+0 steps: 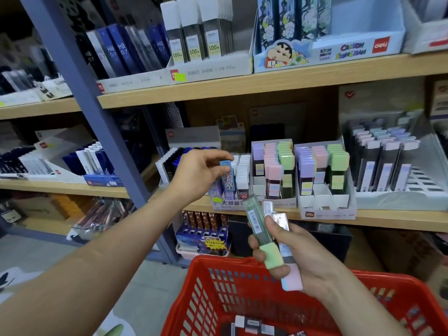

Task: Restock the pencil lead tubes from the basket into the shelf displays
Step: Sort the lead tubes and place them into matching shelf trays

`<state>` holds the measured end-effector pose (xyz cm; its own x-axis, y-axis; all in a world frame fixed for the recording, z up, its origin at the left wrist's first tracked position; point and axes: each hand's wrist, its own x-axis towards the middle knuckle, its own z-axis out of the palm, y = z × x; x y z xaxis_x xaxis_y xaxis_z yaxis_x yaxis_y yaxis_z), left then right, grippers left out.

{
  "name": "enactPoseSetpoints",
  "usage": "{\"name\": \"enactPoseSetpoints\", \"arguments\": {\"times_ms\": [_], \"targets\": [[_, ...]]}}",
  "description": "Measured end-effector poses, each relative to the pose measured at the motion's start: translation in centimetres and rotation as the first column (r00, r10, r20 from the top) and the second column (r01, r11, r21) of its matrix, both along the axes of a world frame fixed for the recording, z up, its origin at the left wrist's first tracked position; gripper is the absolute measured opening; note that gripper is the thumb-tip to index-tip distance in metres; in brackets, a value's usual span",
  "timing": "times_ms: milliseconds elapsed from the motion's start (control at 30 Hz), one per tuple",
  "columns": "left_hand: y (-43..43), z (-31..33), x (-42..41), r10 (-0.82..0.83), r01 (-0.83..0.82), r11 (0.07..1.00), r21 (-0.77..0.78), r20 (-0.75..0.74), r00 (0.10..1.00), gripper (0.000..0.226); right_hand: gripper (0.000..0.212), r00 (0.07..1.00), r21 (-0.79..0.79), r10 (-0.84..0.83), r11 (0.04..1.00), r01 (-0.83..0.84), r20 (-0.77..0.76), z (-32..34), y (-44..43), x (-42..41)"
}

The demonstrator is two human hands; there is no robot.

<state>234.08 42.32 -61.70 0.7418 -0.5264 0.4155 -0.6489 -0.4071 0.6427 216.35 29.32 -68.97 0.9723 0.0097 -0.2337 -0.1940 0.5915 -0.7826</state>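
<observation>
Head cam: left hand (201,170) pinches a blue-cap lead tube (228,178) by its top, prob to drop it upright into the display box (225,203) just below. Right hand (303,258), 5 o'clock, is clamped on spare tubes (254,221), caps down, staged over the red basket (218,260) at 6. Tubes: slim, see-thru, pastel caps.

Bottom edge cuts off the red basket (213,260).
</observation>
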Motion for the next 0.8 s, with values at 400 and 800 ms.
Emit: {"name": "enactPoseSetpoints", "arguments": {"times_ms": [400, 800], "targets": [[-0.2, -2.1, 1.4, -0.054, -0.021, 0.973, 0.229, 0.314, 0.948, 0.022, 0.043, 0.996, 0.095, -0.093, 0.991, 0.093, -0.008, -0.8, 1.3, 1.3], [-0.1, -1.7, 2.0, 0.007, -0.039, 0.984, 0.174, 0.179, 0.984, 0.014, 0.050, 0.975, 0.107, -0.218, 0.969, 0.221, -0.041, -1.5, 1.0, 1.8]]}}
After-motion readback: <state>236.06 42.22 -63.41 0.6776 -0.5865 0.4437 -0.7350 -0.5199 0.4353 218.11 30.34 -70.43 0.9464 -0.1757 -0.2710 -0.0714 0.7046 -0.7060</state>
